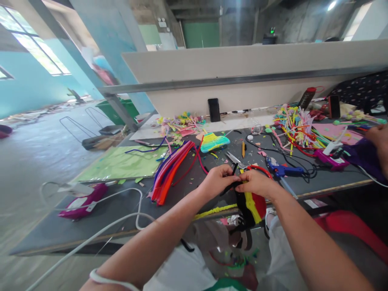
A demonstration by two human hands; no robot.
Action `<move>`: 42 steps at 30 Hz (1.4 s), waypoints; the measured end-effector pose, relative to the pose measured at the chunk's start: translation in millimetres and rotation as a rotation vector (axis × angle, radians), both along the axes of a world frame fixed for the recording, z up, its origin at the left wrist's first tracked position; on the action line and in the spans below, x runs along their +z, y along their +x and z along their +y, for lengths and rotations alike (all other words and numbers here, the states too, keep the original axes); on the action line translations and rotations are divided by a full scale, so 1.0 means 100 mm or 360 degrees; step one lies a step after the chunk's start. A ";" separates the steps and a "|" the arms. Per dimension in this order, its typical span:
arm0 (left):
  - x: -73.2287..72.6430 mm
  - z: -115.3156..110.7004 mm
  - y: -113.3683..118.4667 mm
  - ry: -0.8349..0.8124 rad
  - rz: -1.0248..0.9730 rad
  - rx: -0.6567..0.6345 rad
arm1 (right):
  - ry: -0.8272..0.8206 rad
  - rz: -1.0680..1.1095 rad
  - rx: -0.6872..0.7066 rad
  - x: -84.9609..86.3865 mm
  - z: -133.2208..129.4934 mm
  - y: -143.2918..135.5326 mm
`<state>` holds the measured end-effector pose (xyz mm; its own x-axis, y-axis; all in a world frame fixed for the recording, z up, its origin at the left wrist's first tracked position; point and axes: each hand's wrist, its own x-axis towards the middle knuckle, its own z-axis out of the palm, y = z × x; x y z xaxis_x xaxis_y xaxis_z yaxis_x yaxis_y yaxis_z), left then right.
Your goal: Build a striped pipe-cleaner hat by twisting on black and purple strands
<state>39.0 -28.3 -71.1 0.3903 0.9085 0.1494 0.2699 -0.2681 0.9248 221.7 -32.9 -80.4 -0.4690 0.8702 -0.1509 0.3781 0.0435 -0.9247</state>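
Note:
My left hand point(216, 182) pinches a black fuzzy pipe cleaner point(234, 169) near the table's front edge. Close beside it, the fingers of my right hand point(256, 184) are closed at the top of a black, yellow and red striped fuzzy piece point(250, 206), which hangs below the edge. The fingertips nearly meet, so the exact joint between pipe cleaner and piece is hidden. Just beyond my hands lie scissors point(235, 158) with red handles. A blue glue gun point(285, 169) rests to the right of them. A yellow fuzzy strip point(215, 211) runs along the table edge.
Left of my hands lies a bundle of red, pink and purple pipe cleaners point(172, 173). Behind are a yellow-turquoise fuzzy piece point(214, 142) and a phone point(214, 110). Purple power strips point(83, 202) trail white cables. At far right, another person's hand point(380, 147) touches purple material.

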 end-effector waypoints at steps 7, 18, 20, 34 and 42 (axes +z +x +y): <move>0.12 -0.06 -0.03 0.0092 0.0065 -0.0036 | -0.0051 -0.0007 0.0071 0.00 0.03 0.00; 0.23 -0.09 0.05 0.0178 0.0068 -0.0217 | -0.0068 0.0053 0.0253 0.01 0.01 0.01; 0.21 -0.07 0.05 0.0071 0.0025 -0.0214 | -0.0009 -0.0025 0.0297 0.03 0.01 0.01; -0.05 -0.01 -0.03 -0.0248 0.0104 0.0017 | 0.0001 -0.0052 0.0346 0.14 -0.06 -0.07; -0.01 -0.19 -0.09 0.0445 0.0192 0.0393 | -0.0108 -0.0014 0.0209 0.11 -0.03 -0.01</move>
<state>30.2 -47.5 -71.9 0.1953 0.9080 0.3707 0.4603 -0.4186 0.7829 220.4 -35.7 -69.6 -0.5765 0.7892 -0.2117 0.3814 0.0308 -0.9239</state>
